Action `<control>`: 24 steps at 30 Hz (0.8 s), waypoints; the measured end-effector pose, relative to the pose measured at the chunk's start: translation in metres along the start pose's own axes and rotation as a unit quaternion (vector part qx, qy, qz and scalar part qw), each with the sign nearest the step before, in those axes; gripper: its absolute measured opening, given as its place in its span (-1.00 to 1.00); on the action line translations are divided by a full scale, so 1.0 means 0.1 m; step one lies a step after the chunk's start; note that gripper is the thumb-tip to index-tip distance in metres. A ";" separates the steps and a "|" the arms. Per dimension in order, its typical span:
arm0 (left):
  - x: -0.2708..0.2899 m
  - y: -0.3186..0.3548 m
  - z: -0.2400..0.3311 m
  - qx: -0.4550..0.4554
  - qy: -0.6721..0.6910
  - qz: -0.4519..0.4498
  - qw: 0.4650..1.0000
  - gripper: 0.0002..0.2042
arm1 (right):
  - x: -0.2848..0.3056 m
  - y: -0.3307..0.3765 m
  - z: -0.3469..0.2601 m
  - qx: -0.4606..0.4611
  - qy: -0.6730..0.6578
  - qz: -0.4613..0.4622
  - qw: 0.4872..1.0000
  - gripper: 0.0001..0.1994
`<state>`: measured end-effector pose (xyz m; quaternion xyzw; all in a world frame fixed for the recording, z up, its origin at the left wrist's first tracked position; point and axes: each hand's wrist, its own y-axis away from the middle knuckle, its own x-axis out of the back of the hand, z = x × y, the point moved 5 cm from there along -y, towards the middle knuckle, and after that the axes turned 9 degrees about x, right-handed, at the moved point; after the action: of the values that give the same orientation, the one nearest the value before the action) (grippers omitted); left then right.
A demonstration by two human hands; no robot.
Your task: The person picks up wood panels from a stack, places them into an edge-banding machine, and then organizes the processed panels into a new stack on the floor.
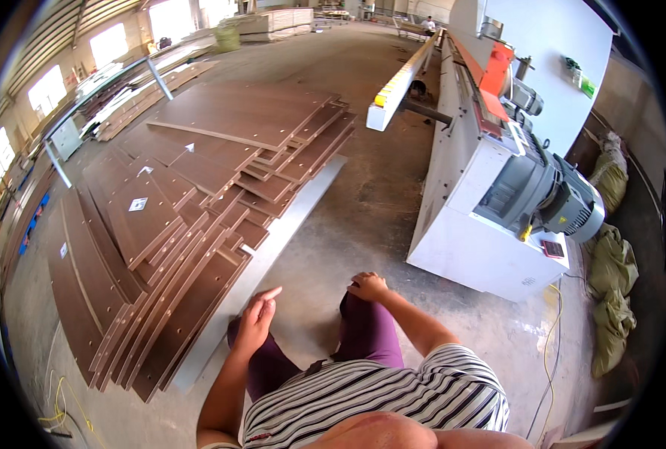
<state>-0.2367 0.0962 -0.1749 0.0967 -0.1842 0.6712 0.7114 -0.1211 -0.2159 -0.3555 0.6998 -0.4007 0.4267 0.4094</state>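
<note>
Two hands sit on my knees: my left hand (256, 318) rests loosely curled on the left knee with a finger stretched out, holding nothing; my right hand (368, 286) is cupped over the right knee, empty as well. Just beyond the left hand lies a stack of brown panels (190, 217) on the concrete floor (363, 209). Further right stands a white machine (490, 202).

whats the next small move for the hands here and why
Probably reach the left hand forward and left to the nearest brown panel. Both hands are empty; the right hand rests on the knee, while the left is lifted with a finger out, closest to that stack's edge.
</note>
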 end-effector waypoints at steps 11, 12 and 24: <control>-0.37 0.51 2.60 -0.363 0.460 -0.222 0.779 -0.49 | 0.05 0.15 0.07 -0.019 -0.025 0.096 0.995 -0.64; -0.44 0.56 2.65 -0.354 0.510 -0.221 0.752 -0.50 | 0.06 0.20 0.09 -0.024 -0.023 0.097 0.995 -0.64; -0.55 0.65 2.86 -0.167 0.580 -0.192 0.774 -0.60 | 0.13 0.24 0.09 -0.021 -0.035 0.128 0.991 -0.64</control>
<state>-0.3409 -0.0593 0.0579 -0.3980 0.1760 0.4084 0.8024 -0.1363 -0.2351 -0.3402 0.6487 -0.5096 0.4421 0.3520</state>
